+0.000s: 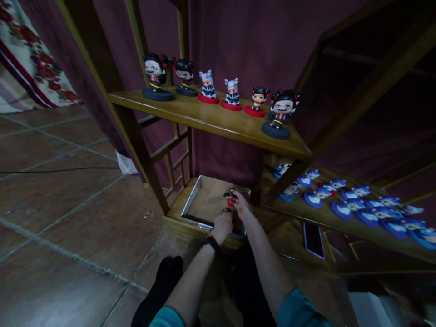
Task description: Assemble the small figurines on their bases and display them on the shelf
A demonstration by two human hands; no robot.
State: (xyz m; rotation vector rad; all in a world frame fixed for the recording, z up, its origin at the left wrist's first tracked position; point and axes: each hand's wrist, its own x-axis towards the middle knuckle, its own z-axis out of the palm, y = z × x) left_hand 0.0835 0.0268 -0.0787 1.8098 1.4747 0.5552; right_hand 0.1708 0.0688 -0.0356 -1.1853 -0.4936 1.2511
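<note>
My right hand (242, 205) is closed on a small figurine (230, 200) with black and red parts, over the right side of a shallow cardboard box (209, 195). Just nearer to me, my left hand (223, 224) reaches over the box's front edge, wearing a dark wristband. Its fingers are curled, and whatever lies in them is hidden. The box has white outer walls and a brown inside, and rests on the low shelf (175, 211) of a wooden rack.
Several figurines on round bases, among them a black-haired one (282, 109), line the upper shelf (204, 116). On the right shelf stand several blue-and-white figurines (316, 196). A phone (313, 239) lies below them. A wooden post (136, 159) rises left of the box.
</note>
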